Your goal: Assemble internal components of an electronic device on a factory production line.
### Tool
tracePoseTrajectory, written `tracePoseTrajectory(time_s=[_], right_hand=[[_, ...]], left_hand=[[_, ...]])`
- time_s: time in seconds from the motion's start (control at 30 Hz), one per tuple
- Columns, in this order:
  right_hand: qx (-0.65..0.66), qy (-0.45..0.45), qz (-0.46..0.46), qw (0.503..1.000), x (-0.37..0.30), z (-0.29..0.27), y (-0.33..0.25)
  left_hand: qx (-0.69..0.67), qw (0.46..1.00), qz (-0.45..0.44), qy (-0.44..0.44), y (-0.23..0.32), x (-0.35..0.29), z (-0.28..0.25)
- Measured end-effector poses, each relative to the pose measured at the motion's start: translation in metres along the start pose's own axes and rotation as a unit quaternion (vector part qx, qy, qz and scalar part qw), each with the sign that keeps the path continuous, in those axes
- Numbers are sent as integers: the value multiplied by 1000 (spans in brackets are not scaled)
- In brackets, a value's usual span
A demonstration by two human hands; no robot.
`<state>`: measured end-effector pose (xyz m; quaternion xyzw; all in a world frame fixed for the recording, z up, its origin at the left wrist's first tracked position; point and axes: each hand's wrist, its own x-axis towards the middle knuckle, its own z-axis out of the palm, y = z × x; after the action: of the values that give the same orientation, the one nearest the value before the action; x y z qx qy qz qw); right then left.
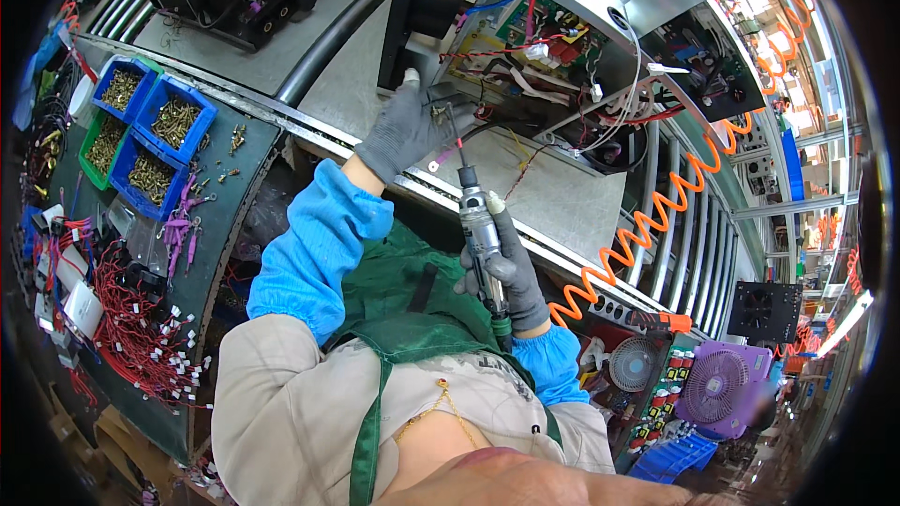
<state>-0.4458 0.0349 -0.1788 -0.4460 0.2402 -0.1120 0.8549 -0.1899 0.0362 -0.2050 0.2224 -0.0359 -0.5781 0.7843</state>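
My right hand [511, 262], in a grey glove, is wrapped round a silver and black power screwdriver [480, 234] with a green end. Its long thin bit points away from me, and the tip reaches my left hand [398, 136]. That hand, also gloved in grey, is cupped with the thumb apart. Small brass-coloured screws [439, 115] appear to lie in its fingers beside the bit tip. Just beyond both hands stands an open metal housing [581, 0] with circuit boards [553, 37] and red, blue and white wires inside. A black panel [422, 0] rises at its left side.
On the left bench, blue bins [173, 122] and a green bin [101, 150] hold screws, near a heap of red wires [141, 319]. An orange coiled hose [647, 225] crosses the rollers [694, 234] at right. A purple fan [722, 389] stands lower right.
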Motion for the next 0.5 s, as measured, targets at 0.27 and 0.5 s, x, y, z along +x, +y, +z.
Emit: tracePoseTrajectory(time_s=[0.27,0.5], right_hand=[[-12,10,21,1000,0,0,-5],[-14,33,12,999,-1,0,-10]], left_hand=[[-36,998,-17,-46,-11,-3,-13],[103,992,41,-57,-24,15,-43]])
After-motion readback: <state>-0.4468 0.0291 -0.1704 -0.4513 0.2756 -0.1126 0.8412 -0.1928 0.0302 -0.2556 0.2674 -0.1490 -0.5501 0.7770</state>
